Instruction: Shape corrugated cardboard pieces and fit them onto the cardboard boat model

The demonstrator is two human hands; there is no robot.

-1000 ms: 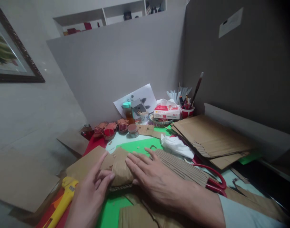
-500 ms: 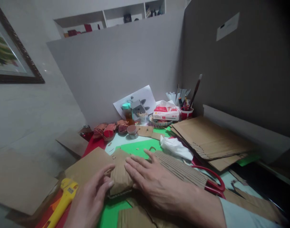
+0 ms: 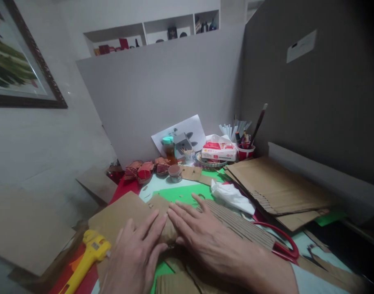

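A small brown cardboard piece (image 3: 161, 203) lies at the front centre, largely covered by my hands. My left hand (image 3: 137, 249) rests over its left part, fingers stretched out and pointing away. From the right, my right hand (image 3: 202, 234) lies flat on it, its fingers spread; the fingertips of both hands nearly meet. A flat cardboard sheet (image 3: 122, 208) extends behind my left hand. Ribbed cardboard (image 3: 236, 222) sits beside my right hand, with red-handled scissors (image 3: 286, 249) at its right end. A yellow glue gun (image 3: 93, 253) lies left of my left hand.
Stacked cardboard (image 3: 275, 183) stands at the right, near a crumpled white tissue (image 3: 232, 198). Farther back are a tissue pack (image 3: 219, 151), a red cup of pens (image 3: 245, 152), a teal-lidded bottle (image 3: 170, 151), a small round jar (image 3: 175, 173) and red striped pieces (image 3: 145, 171).
My left hand has moved right and flattened onto the cardboard piece, its curled fingers now extended. My right hand stays on the piece. The whole view has shifted slightly.
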